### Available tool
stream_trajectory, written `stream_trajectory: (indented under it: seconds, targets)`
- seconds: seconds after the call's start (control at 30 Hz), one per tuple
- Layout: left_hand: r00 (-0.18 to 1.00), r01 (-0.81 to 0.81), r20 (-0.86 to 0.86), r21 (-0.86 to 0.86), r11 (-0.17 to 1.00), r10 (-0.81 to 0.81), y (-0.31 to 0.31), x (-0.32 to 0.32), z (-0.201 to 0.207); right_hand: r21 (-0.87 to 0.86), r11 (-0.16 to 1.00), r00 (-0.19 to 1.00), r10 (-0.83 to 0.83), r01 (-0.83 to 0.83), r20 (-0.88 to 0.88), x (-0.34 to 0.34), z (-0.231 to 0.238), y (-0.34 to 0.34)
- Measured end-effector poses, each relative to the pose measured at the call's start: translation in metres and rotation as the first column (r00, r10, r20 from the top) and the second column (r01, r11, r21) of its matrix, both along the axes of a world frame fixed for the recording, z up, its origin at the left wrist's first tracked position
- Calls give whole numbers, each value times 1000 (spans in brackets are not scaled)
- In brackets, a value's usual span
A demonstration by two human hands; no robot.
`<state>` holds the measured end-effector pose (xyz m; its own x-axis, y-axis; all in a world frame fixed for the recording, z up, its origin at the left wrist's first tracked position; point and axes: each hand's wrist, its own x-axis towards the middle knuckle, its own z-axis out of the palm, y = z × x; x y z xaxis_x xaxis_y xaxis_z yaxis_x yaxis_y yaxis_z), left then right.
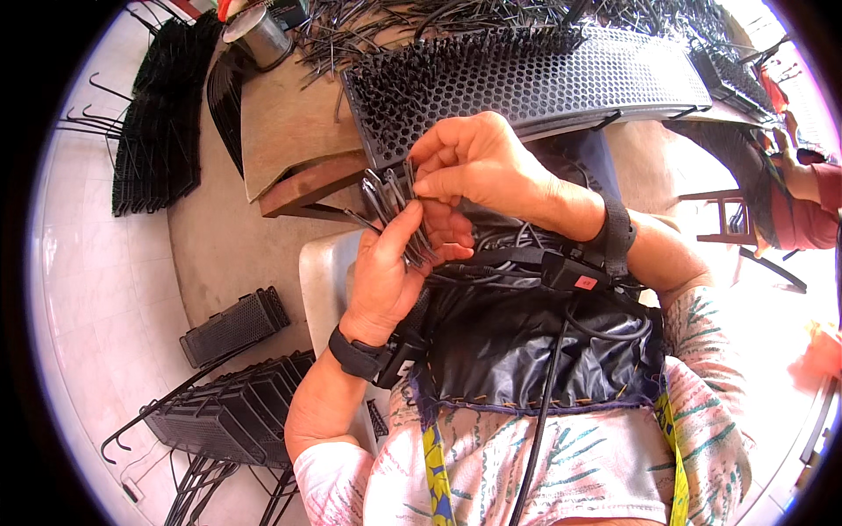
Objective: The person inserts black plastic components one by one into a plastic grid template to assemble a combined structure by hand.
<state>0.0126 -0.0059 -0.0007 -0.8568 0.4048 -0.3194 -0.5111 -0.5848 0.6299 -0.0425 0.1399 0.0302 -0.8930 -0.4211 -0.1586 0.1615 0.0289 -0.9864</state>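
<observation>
My left hand (383,272) is closed round a small bunch of thin dark looped strips (384,203), their rounded ends pointing up and away from me. Beside it my right hand (500,171) pinches one end of a strip at the bunch's right side with thumb and forefinger. Just beyond both hands lies a long black perforated tray (570,83), full of round holes. Short dark pieces stand thickly in its left end and along its far edge; bare holes show over its middle and right.
Loose dark strips (377,31) are heaped behind the tray, with a metal can (260,38) at the far left of a wooden table (294,110). Black racks (158,131) stand at the left, more (232,416) at lower left. Another person (807,197) sits at the right near a stool (726,216).
</observation>
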Motion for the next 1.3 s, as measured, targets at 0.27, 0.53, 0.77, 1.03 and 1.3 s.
stream_trajectory:
  seconds: [0.27,0.53,0.77,1.03,1.3]
  targets:
    - [999,0,-48,-204,979,-10,1,1,-2,-44,997,997,-60,62,51,4,-11,-2]
    - [999,-40,-25,-234,971,35,-2,1,-8,45,984,975,-163,171,-153,0,-18,5]
    - [995,-56,64,-213,975,71,-2,0,-7,15,904,617,-280,427,-736,-32,-14,-1]
    - [996,-42,72,-204,978,57,-2,1,-5,45,925,134,-7,378,-991,-45,-19,-11]
    - [996,-17,81,-205,979,34,-2,0,-3,154,942,87,133,299,-987,-40,-21,-14]
